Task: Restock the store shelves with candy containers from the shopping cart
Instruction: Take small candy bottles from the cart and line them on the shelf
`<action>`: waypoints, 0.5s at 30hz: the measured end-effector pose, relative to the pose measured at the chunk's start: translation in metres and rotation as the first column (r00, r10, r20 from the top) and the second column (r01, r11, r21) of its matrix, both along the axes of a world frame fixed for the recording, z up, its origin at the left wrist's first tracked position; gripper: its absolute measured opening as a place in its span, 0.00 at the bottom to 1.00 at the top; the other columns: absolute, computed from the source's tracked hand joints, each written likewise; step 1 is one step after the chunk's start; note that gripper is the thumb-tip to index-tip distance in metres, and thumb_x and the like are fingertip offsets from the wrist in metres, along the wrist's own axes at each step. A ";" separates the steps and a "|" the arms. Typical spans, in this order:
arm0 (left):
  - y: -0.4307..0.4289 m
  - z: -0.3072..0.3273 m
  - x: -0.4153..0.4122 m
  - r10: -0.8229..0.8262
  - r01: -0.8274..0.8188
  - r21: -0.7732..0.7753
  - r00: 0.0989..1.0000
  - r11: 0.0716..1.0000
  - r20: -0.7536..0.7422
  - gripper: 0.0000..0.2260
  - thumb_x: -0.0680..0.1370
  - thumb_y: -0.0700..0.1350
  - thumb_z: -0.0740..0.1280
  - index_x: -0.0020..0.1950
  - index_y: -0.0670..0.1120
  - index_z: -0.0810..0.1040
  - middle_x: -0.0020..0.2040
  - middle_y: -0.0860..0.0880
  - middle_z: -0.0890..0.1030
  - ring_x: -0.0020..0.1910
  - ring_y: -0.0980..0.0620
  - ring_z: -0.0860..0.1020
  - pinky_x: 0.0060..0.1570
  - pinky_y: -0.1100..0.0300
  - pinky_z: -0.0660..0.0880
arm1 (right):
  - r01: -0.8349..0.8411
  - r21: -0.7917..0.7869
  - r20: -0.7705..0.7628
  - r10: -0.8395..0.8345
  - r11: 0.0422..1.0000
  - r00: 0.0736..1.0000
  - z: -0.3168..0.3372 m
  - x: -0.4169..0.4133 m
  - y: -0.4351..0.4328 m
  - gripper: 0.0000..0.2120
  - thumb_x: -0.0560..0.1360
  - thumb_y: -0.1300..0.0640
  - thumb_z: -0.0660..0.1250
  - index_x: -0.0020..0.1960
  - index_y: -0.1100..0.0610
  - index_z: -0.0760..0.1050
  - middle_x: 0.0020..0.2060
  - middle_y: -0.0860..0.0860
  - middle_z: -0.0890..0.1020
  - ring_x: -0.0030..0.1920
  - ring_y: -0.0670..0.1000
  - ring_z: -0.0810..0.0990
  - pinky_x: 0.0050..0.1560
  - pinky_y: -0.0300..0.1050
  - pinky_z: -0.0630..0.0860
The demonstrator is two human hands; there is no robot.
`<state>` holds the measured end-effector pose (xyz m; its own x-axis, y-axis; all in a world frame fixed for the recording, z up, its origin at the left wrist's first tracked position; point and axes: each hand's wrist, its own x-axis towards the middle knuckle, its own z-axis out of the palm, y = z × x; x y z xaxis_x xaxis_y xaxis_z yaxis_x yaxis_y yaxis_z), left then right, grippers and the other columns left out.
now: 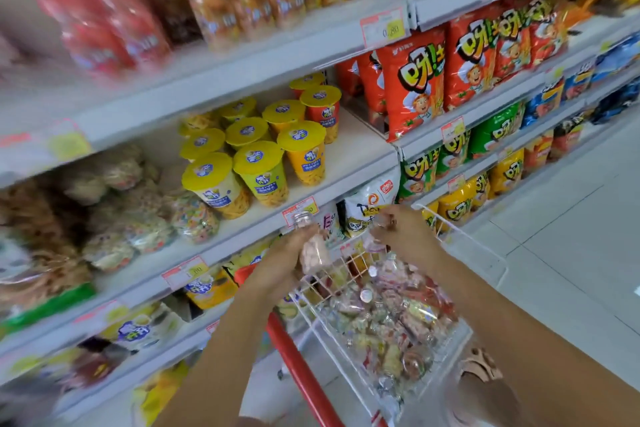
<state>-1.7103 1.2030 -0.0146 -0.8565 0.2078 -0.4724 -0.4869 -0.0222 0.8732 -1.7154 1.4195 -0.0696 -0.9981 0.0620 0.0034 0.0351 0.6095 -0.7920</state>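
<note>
Tall white store shelves point(242, 73) are filling the left and top of the view, running away to the right and partly blurred. A pale tiled floor point(571, 218) is stretching along the right side. Below centre, a white wire shopping cart point(460, 235) with a red handle point(301, 367) is standing close against the shelving. Red snack bags point(415, 87) are standing upright on a shelf at upper right. Yellow-lidded snack cups point(263, 170) are sitting in rows on the middle shelf, with bare shelf space just to their right. A heap of clear candy containers point(391, 315), showing pink, green and mixed sweets, is lying inside the cart. Two bare arms are reaching forward over the cart. The left hand point(287, 263) is gripping one candy bottle point(313, 253) with its fingers wrapped round the body, holding it upright above the cart's front edge and level with the lower shelf. The bottle is clear, filled with pink sweets, and is wearing a silver cap point(301, 218). The right hand point(401, 236) is hovering just beside it with its fingers curled. Blur is hiding whether those fingers are pinching anything, so I cannot tell.
</note>
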 end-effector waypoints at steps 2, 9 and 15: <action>-0.020 0.036 0.012 0.119 -0.107 0.168 0.991 0.980 -0.059 0.10 0.77 0.47 0.63 0.44 0.42 0.77 0.34 0.46 0.82 0.32 0.51 0.81 0.31 0.62 0.77 | -0.058 -0.019 -0.125 0.055 0.998 0.991 0.049 0.004 -0.020 0.05 0.73 0.61 0.71 0.46 0.59 0.76 0.38 0.51 0.72 0.36 0.48 0.72 0.40 0.40 0.68; -0.108 0.157 0.042 0.391 -0.295 0.293 0.845 0.910 -0.364 0.24 0.80 0.59 0.50 0.42 0.42 0.75 0.27 0.46 0.78 0.25 0.50 0.77 0.25 0.62 0.74 | -0.309 -0.017 -0.434 0.272 0.951 0.859 0.201 0.024 -0.117 0.10 0.72 0.54 0.72 0.52 0.53 0.78 0.47 0.48 0.80 0.44 0.44 0.76 0.43 0.33 0.71; -0.199 0.233 0.041 0.567 -0.516 0.265 0.609 0.814 -0.554 0.16 0.82 0.49 0.53 0.42 0.44 0.76 0.28 0.49 0.79 0.30 0.51 0.79 0.37 0.54 0.78 | -0.441 -0.031 -0.641 0.321 0.897 0.698 0.297 0.021 -0.208 0.06 0.73 0.52 0.71 0.46 0.47 0.75 0.38 0.41 0.78 0.38 0.40 0.76 0.41 0.32 0.70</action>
<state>-1.6689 1.0039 0.2183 -0.9135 -0.3752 0.1571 0.2402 -0.1857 0.9528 -1.6944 1.2115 0.2273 -0.7217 -0.2634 0.6402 -0.6915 0.3168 -0.6492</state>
